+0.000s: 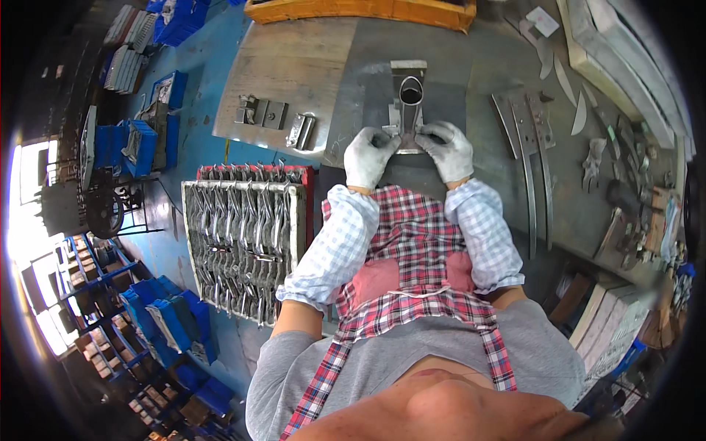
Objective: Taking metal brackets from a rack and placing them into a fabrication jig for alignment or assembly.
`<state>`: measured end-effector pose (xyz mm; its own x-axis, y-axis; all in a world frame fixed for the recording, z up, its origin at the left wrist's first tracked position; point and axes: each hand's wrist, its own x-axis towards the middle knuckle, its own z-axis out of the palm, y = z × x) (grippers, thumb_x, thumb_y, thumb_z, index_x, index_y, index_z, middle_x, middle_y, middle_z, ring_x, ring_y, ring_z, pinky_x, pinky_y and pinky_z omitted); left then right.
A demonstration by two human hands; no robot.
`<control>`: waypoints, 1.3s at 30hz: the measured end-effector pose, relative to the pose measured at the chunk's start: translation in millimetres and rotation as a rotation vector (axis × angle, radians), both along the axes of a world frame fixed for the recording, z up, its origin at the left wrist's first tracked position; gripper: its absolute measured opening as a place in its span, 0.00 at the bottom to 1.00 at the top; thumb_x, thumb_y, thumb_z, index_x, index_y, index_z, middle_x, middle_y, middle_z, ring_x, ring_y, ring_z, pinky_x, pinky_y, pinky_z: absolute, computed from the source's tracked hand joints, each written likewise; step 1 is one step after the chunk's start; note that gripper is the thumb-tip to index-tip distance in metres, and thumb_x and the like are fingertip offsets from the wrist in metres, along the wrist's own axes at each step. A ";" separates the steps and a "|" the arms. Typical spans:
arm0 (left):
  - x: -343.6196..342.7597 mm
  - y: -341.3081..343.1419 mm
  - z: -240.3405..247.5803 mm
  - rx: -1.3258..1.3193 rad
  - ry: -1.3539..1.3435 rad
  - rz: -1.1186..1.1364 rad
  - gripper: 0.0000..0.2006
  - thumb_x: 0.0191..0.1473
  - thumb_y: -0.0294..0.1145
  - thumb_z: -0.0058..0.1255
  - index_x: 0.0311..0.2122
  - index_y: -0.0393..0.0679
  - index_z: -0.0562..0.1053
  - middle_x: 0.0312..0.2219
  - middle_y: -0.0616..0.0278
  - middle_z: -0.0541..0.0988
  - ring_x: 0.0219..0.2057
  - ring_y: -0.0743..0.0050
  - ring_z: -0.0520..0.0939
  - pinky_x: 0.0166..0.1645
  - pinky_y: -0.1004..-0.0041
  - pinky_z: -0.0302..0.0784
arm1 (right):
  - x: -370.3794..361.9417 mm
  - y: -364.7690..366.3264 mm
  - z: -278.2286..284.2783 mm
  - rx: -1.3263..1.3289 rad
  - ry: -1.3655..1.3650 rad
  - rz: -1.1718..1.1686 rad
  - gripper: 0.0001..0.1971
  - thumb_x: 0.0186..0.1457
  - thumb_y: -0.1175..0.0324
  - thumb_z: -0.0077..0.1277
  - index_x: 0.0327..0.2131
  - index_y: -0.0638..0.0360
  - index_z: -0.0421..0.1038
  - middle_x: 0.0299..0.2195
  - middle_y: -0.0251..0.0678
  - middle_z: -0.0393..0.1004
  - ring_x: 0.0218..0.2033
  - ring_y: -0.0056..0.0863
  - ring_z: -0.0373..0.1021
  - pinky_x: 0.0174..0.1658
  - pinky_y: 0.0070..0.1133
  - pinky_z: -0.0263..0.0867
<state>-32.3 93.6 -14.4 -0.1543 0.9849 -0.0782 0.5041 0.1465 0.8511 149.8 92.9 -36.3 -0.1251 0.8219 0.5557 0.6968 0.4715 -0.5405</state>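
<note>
both hands wear white knitted work gloves. the left hand [370,156] and the right hand [447,149] pinch the near end of a grey metal bracket with a round hole [409,103], fingers closed on its lower edges; it lies flat on the dull steel workbench [309,66], straight ahead of the checked apron. left of it rest small grey metal clamps [276,117]. long curved steel strips [531,158] lie to the right. below the bench's left edge stands a red-rimmed crate of tangled bright metal parts [246,239]. an orange tray [360,10] borders the far edge, and blue plastic bins [165,320] sit on the blue floor.
</note>
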 end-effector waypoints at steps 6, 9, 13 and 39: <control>-29.6 -11.7 4.0 0.149 0.144 0.055 0.13 0.42 0.41 0.62 0.27 0.43 0.75 0.23 0.58 0.78 0.25 0.61 0.80 0.32 0.69 0.76 | -16.3 12.0 10.5 -0.010 -0.114 0.194 0.08 0.43 0.70 0.58 0.31 0.56 0.77 0.33 0.35 0.76 0.37 0.33 0.72 0.44 0.23 0.67; -31.7 -13.9 1.3 0.011 0.156 -0.026 0.12 0.43 0.39 0.57 0.33 0.45 0.77 0.32 0.54 0.77 0.36 0.56 0.79 0.41 0.63 0.75 | -51.9 -1.3 49.8 -0.583 0.663 -0.041 0.10 0.49 0.74 0.55 0.38 0.62 0.75 0.35 0.38 0.77 0.38 0.28 0.73 0.42 0.21 0.69; -58.3 -23.1 -19.6 0.006 -0.466 -0.218 0.23 0.56 0.49 0.47 0.42 0.37 0.75 0.40 0.48 0.77 0.39 0.56 0.79 0.46 0.66 0.73 | -83.2 -7.5 55.1 -0.307 0.243 0.122 0.07 0.46 0.79 0.53 0.32 0.63 0.75 0.35 0.38 0.76 0.38 0.28 0.72 0.45 0.24 0.66; -479.3 -116.1 -9.1 -0.343 1.216 0.486 0.24 0.53 0.30 0.37 0.55 0.31 0.63 0.53 0.44 0.67 0.56 0.50 0.66 0.61 0.64 0.59 | -39.8 4.1 95.0 -0.294 -0.065 0.117 0.06 0.45 0.78 0.46 0.25 0.63 0.73 0.26 0.40 0.75 0.30 0.32 0.73 0.34 0.26 0.68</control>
